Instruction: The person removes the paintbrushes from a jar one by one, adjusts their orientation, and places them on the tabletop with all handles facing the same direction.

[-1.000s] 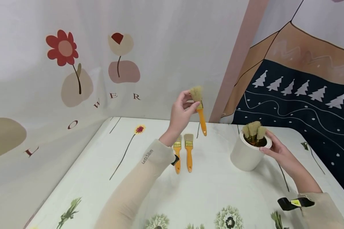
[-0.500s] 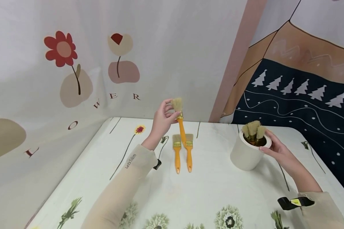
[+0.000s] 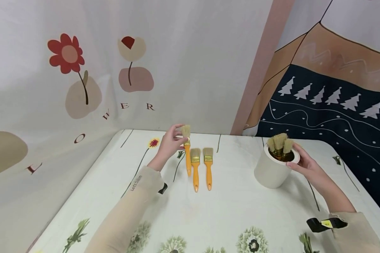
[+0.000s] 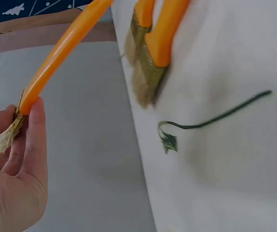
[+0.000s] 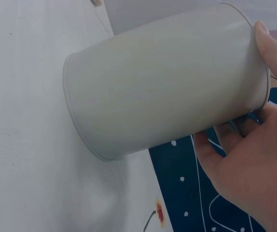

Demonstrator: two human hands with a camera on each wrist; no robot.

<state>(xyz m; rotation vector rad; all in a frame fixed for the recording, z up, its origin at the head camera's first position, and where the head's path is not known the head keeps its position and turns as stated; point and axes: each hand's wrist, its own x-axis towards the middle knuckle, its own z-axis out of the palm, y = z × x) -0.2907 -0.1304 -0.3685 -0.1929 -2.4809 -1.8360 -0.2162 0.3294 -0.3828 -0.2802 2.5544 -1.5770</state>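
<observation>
My left hand (image 3: 169, 144) pinches a paintbrush (image 3: 188, 160) near its metal band, bristles up and orange handle pointing down. In the left wrist view, thumb and fingers close on the band of this paintbrush (image 4: 56, 58). Just right of it, two more paintbrushes lie side by side on the table, one nearer (image 3: 195, 170) and one farther right (image 3: 208, 169), bristles toward the back. My right hand (image 3: 309, 168) grips the rim of a white cylindrical pot (image 3: 270, 174). Several brushes (image 3: 280, 142) stand in the pot, bristles up, their handles hidden inside.
A white cloth with printed flowers covers the table (image 3: 231, 207). Behind it hangs a pale printed curtain (image 3: 190, 70), and at the right a dark blue panel with tree prints (image 3: 329, 119). The table's back edge runs close behind the left hand.
My left hand has carried its paintbrush left and down, from right of the two lying paintbrushes to their left side. The right hand and the pot have stayed in place.
</observation>
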